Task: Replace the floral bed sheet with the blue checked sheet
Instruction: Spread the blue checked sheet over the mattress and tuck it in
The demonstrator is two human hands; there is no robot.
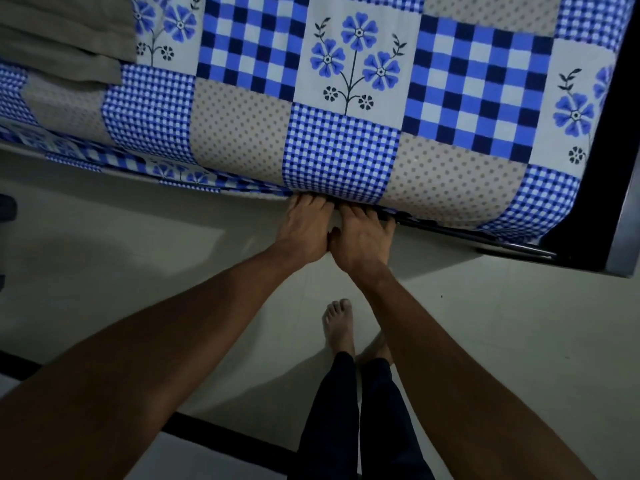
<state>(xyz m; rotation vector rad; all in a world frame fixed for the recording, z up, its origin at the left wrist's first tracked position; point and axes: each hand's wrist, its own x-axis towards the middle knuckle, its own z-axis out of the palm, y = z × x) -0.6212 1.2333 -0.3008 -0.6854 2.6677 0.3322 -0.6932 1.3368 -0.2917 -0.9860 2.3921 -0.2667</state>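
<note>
Head camera, looking down past my forearms: the blue checked sheet (339,147) lies spread over the mattress. It is a patchwork print of big checks, fine checks, dotted grey squares and blue flower panels. It covers the top and wraps down over the near side and the corner at the right.

My left hand (304,230) and my right hand (363,240) are side by side at the near edge of the mattress, thumbs touching, backs up. The fingers of both run straight forward and go in under the sheet's lower edge. The tips are hidden there, so the hands seem to be pressing the cloth in flat rather than pinching it, though I cannot be sure of that.

To the left of my hands the sheet's border (138,164) hangs in loose, rumpled folds below the mattress line. To the right it lies close against the dark bed frame (519,245), whose rail shows just under the cloth.

A folded grey cloth (59,39) rests on the sheet at the far left corner of the view.

Below my arms are the pale floor (485,323), one bare foot (339,323) pointing toward the bed, and my dark trousers (332,427).
</note>
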